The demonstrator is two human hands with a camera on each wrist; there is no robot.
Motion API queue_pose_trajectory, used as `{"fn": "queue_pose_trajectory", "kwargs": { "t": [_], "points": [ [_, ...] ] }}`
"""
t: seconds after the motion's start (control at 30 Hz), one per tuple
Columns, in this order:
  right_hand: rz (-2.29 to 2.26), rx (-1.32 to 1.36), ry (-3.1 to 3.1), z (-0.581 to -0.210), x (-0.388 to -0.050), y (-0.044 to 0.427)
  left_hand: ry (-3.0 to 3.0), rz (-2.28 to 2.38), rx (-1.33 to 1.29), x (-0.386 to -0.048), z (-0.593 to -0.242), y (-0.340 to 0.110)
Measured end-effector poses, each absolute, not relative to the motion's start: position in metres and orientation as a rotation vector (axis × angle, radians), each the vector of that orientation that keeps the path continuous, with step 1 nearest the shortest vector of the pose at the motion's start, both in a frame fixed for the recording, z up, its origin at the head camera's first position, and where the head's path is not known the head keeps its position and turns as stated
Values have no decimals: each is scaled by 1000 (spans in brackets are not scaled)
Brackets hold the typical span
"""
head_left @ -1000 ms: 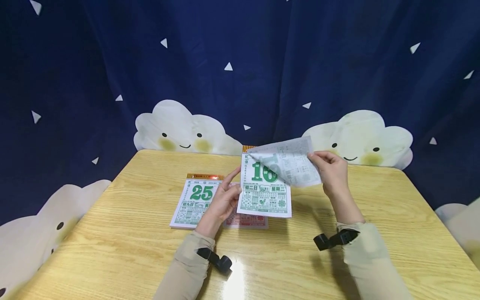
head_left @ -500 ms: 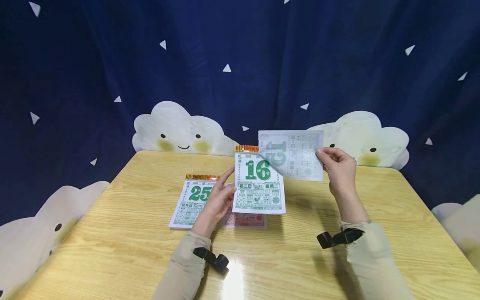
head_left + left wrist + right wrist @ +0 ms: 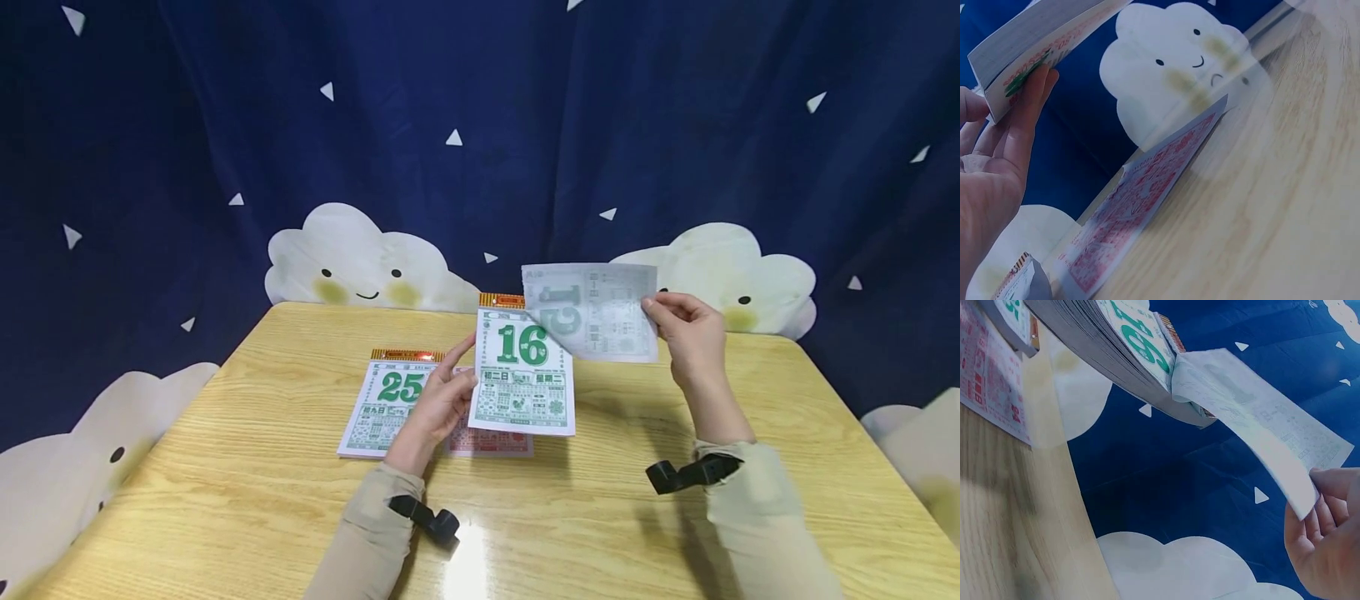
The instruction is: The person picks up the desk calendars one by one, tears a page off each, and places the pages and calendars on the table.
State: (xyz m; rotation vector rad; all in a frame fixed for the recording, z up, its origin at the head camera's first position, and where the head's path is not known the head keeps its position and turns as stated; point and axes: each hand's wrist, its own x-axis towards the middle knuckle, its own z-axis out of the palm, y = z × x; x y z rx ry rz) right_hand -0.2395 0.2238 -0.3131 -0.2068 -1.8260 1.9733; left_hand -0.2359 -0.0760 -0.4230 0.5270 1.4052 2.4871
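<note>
My left hand (image 3: pixel 441 404) grips a thick tear-off calendar (image 3: pixel 521 400) by its left edge, above the table. In the left wrist view its fingers (image 3: pixel 1025 119) lie against the calendar's back. A green 16 shows on the top page. My right hand (image 3: pixel 693 342) pinches a thin page (image 3: pixel 615 317) by its right edge, thumb in front. That page is turned sideways, its 15 showing faintly through. In the right wrist view the page (image 3: pixel 1266 419) curves away from the calendar's upper right corner (image 3: pixel 1179 362) and seems to meet it there.
A second calendar (image 3: pixel 378 412) showing a green 25 lies on the wooden table (image 3: pixel 600 517), partly behind the left hand. Beside it a red-printed sheet (image 3: pixel 491 443) lies partly under the raised calendar. A dark blue curtain (image 3: pixel 420 100) with clouds hangs behind.
My right hand has moved right, drawing the page away from the calendar and uncovering the whole 16. The page has swung level. The left hand keeps its grip, shifting only slightly.
</note>
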Motion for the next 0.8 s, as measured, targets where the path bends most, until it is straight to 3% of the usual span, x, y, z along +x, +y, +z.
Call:
{"fn": "queue_pose_trajectory", "kwargs": {
  "t": [0.8],
  "points": [
    [1960,-302,-1502,-301,-232,276,1358,2547,450,-236,-414,-84]
  ]
}}
